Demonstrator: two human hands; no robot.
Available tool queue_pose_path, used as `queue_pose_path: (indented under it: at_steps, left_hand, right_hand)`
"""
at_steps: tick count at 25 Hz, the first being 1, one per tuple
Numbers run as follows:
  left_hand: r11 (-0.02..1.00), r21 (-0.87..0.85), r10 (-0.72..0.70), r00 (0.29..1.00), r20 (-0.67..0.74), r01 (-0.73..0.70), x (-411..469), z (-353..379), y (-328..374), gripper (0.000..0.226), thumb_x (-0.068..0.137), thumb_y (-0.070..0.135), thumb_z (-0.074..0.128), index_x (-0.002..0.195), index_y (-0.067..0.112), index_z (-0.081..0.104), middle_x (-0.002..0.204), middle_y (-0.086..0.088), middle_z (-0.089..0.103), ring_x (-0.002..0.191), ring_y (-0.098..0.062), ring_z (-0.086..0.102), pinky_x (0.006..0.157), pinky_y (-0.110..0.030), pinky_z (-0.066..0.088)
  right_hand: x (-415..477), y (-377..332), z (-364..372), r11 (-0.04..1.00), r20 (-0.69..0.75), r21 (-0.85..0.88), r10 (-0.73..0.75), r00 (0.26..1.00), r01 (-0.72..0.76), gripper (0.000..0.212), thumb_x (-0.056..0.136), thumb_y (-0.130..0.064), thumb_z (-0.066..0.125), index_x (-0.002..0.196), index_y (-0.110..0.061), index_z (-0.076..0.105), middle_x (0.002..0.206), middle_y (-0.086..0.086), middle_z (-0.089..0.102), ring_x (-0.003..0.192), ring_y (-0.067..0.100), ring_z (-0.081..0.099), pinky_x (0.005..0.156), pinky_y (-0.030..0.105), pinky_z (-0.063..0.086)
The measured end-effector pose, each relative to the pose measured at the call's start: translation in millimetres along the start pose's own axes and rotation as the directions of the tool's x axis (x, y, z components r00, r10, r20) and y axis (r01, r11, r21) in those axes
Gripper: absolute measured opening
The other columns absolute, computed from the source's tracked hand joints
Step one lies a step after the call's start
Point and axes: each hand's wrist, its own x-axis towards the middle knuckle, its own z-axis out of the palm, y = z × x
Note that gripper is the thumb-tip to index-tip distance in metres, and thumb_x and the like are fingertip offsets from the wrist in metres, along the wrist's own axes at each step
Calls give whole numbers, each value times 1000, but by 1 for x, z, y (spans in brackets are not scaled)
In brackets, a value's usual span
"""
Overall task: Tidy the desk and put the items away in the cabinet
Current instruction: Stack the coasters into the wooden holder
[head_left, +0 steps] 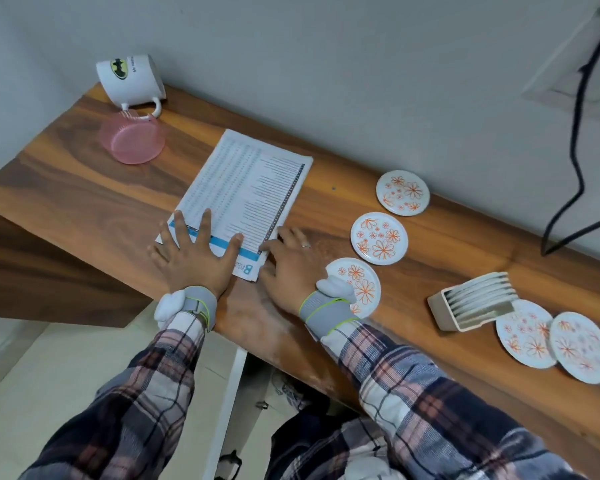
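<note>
A stack of printed papers (248, 192) with a blue band at its near end lies on the wooden desk (84, 199). My left hand (196, 256) rests flat on the near left corner of the papers, fingers spread and straight. My right hand (288, 263) lies at the near right corner, its fingertips touching the papers' edge. A white mug (130, 81) with a bat logo lies on its side at the far left. In front of it sits a pink plastic cup (132, 140). Several round coasters with orange flowers (379, 238) lie scattered to the right.
A beige coaster holder (465, 315) with several coasters standing in it sits at the right, with two loose coasters (581, 346) beside it. A black cable (577, 140) hangs down the wall at the far right. Below the desk edge a white cabinet panel (227, 403) shows.
</note>
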Motion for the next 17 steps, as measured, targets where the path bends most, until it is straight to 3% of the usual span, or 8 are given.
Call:
queue_pose_path:
  at_steps: [4,8,13,17]
  left_hand:
    - [999,-44,-3,1000,19,4,-4,-12,2,86,80,83,25,152,36,28,164,-6,12,150,-35,4,116,-65,7]
    - [981,-196,21,999,44,-12,-55,-24,28,87,80,76,33,155,35,20,166,-5,4,151,-33,-1,116,-62,3]
    - [883,-466,-21,996,87,59,-149,-30,89,77,82,61,39,154,39,22,166,3,1,152,-26,-7,120,-54,0]
    - [831,-555,41,999,-9,-39,-210,-52,149,71,84,51,39,152,32,31,165,-1,10,152,-24,-3,121,-47,3]
  right_hand:
    - [-18,10,-3,993,63,-61,-96,993,100,38,92,-25,53,129,-19,57,150,2,42,144,26,26,112,34,22]
    - [-35,18,-17,991,9,-49,-123,992,123,37,93,-24,51,130,-20,56,150,3,42,146,27,26,116,39,23]
    - [-80,34,-45,982,-22,53,-180,983,181,33,96,-19,46,126,-16,60,147,4,46,145,27,28,115,31,24]
    - [-143,73,-93,962,-155,141,-213,965,235,31,94,-13,48,121,-13,64,139,3,54,139,26,36,111,30,28]
